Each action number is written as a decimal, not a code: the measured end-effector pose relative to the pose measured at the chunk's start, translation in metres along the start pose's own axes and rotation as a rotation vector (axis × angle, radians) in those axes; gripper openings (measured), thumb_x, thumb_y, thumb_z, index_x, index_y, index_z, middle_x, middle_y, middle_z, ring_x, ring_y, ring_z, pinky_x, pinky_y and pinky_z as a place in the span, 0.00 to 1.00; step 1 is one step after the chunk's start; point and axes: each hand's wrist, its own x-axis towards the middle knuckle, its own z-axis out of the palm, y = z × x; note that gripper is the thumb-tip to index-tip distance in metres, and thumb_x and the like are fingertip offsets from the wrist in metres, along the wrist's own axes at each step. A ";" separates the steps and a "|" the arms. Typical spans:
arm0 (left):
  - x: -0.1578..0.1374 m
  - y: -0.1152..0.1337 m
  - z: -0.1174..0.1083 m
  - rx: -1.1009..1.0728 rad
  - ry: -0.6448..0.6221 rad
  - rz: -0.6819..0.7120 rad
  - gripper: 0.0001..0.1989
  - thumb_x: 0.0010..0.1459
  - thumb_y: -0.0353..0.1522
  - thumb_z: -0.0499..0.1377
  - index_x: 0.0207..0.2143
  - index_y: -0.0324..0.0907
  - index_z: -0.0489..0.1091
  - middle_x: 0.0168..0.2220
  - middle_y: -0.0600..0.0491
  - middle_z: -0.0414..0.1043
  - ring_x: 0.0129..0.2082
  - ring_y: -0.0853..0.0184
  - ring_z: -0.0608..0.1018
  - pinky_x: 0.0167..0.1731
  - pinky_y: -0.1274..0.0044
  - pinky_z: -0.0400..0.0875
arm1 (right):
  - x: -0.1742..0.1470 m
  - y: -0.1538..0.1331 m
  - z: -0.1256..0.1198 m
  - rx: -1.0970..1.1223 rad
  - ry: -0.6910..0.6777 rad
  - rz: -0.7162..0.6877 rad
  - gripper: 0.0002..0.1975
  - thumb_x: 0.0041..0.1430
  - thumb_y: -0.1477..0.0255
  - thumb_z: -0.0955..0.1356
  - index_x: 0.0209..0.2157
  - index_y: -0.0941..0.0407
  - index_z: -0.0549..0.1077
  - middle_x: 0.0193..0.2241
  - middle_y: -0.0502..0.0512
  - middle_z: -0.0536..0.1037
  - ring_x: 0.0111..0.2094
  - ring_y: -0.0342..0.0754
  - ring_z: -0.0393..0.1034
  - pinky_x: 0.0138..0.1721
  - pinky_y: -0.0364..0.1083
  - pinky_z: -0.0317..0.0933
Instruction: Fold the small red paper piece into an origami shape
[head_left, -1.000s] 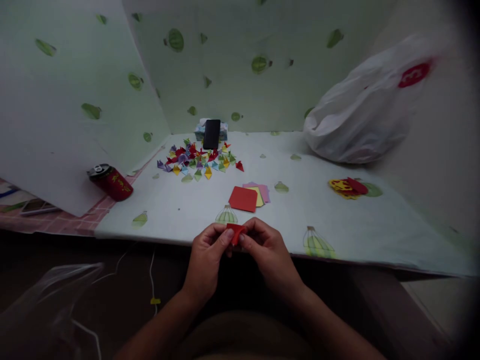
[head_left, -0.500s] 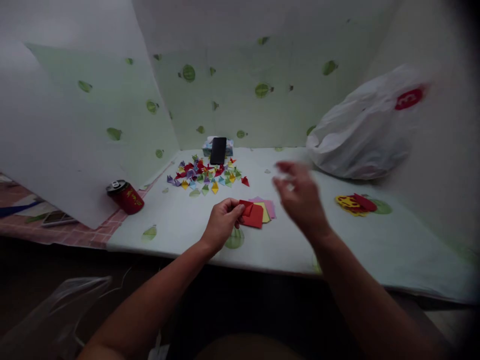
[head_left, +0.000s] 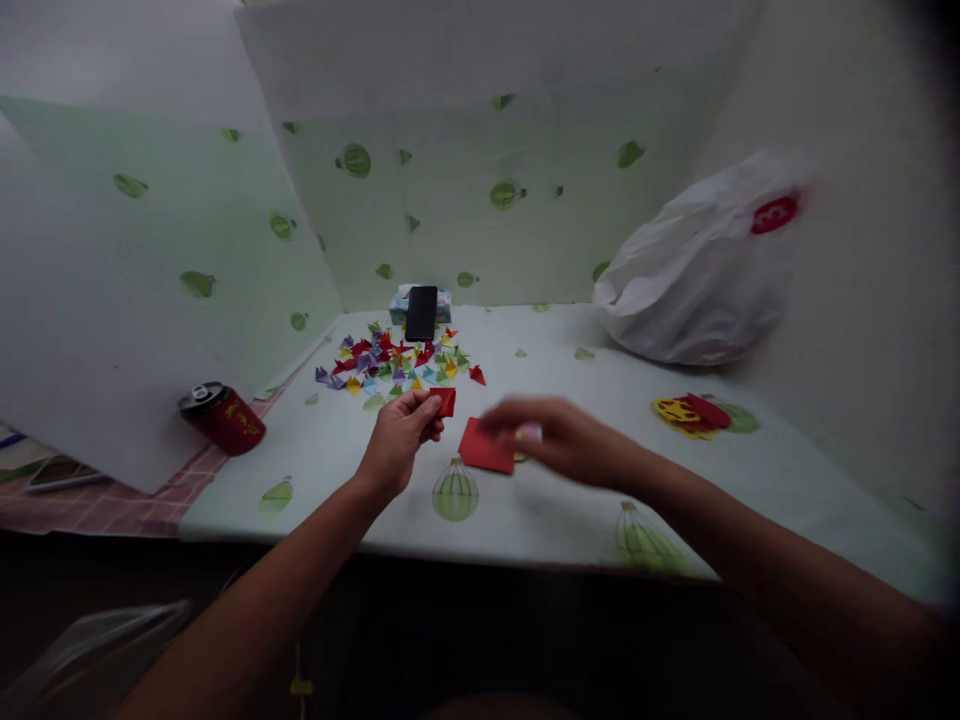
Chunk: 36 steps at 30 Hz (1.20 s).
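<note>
Pinched between the thumb and fingers of my left hand (head_left: 399, 440) is a small folded red paper (head_left: 442, 402), held above the table. My right hand (head_left: 559, 435) reaches in from the right over a stack of paper squares, its fingers blurred but apart from the thumb, with nothing visible in them. A red paper square (head_left: 487, 448) lies on the left of the stack. Bits of pink and yellow paper show under the right hand, which hides most of them. Behind my left hand spreads a pile of small folded paper pieces (head_left: 386, 362) in several colours.
A black phone (head_left: 421, 313) leans on a tissue box (head_left: 444, 305) behind the pile. A red drink can (head_left: 223, 418) lies tilted at the left. At the right are a white plastic bag (head_left: 690, 275) and red and yellow cut-out pieces (head_left: 690, 413).
My left hand has lifted the folded red paper away from the stack, to the left. My right hand has come left and down over the stack. The view has shifted slightly.
</note>
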 end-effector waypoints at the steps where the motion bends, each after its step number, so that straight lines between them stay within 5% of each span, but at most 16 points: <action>1: 0.001 -0.001 0.004 -0.036 -0.017 -0.036 0.15 0.47 0.37 0.70 0.31 0.37 0.72 0.24 0.57 0.70 0.21 0.76 0.69 0.25 0.81 0.64 | 0.011 0.005 -0.011 -0.019 0.166 0.048 0.05 0.59 0.70 0.70 0.38 0.53 0.78 0.34 0.53 0.80 0.35 0.48 0.74 0.41 0.50 0.67; 3: 0.004 -0.003 0.011 -0.071 -0.038 -0.080 0.16 0.45 0.37 0.71 0.31 0.37 0.72 0.24 0.57 0.70 0.21 0.77 0.69 0.24 0.81 0.63 | 0.028 0.019 -0.023 0.035 0.293 0.152 0.09 0.55 0.72 0.72 0.40 0.55 0.76 0.31 0.52 0.79 0.33 0.47 0.72 0.38 0.48 0.66; 6: 0.012 -0.006 0.023 -0.045 -0.059 -0.078 0.16 0.45 0.37 0.71 0.31 0.37 0.72 0.24 0.58 0.70 0.21 0.77 0.69 0.24 0.81 0.63 | 0.039 0.037 -0.019 0.398 0.096 0.302 0.14 0.52 0.70 0.73 0.42 0.56 0.72 0.28 0.50 0.77 0.30 0.47 0.74 0.37 0.48 0.67; 9: 0.023 -0.012 0.034 0.006 -0.095 -0.074 0.16 0.46 0.37 0.71 0.32 0.37 0.72 0.25 0.56 0.72 0.21 0.76 0.70 0.25 0.80 0.64 | 0.039 0.048 -0.006 0.575 0.069 0.332 0.15 0.50 0.72 0.73 0.41 0.56 0.71 0.28 0.49 0.77 0.29 0.44 0.75 0.38 0.47 0.67; 16: 0.050 -0.029 0.048 -0.023 -0.173 -0.086 0.20 0.48 0.35 0.70 0.42 0.43 0.68 0.24 0.59 0.72 0.21 0.75 0.71 0.25 0.82 0.63 | 0.041 0.066 -0.004 0.674 0.175 0.346 0.11 0.48 0.74 0.72 0.36 0.56 0.72 0.23 0.45 0.76 0.24 0.42 0.73 0.33 0.44 0.67; 24: 0.055 -0.039 0.039 0.005 -0.285 -0.117 0.11 0.53 0.37 0.68 0.35 0.39 0.76 0.27 0.54 0.75 0.25 0.73 0.74 0.30 0.79 0.68 | 0.035 0.076 -0.001 0.739 0.273 0.459 0.05 0.46 0.75 0.73 0.27 0.57 0.75 0.23 0.47 0.77 0.24 0.41 0.71 0.32 0.43 0.65; 27: 0.054 -0.038 0.036 0.118 -0.319 -0.018 0.10 0.55 0.37 0.66 0.36 0.40 0.78 0.31 0.51 0.77 0.30 0.69 0.76 0.36 0.76 0.71 | 0.032 0.074 -0.001 0.862 0.286 0.571 0.06 0.45 0.75 0.74 0.28 0.58 0.74 0.22 0.50 0.77 0.24 0.40 0.70 0.30 0.42 0.63; 32: 0.053 -0.037 0.036 0.421 -0.232 0.374 0.05 0.53 0.28 0.66 0.32 0.46 0.80 0.36 0.50 0.75 0.39 0.63 0.75 0.44 0.73 0.69 | 0.028 0.071 0.000 0.974 0.263 0.654 0.09 0.45 0.76 0.75 0.29 0.58 0.73 0.21 0.49 0.76 0.22 0.40 0.69 0.26 0.40 0.60; 36: 0.051 -0.038 0.036 0.409 -0.144 0.420 0.05 0.54 0.27 0.65 0.29 0.45 0.80 0.35 0.50 0.73 0.38 0.64 0.75 0.40 0.75 0.68 | 0.026 0.069 0.002 0.917 0.243 0.604 0.09 0.49 0.72 0.75 0.31 0.58 0.72 0.24 0.49 0.76 0.22 0.39 0.68 0.27 0.41 0.60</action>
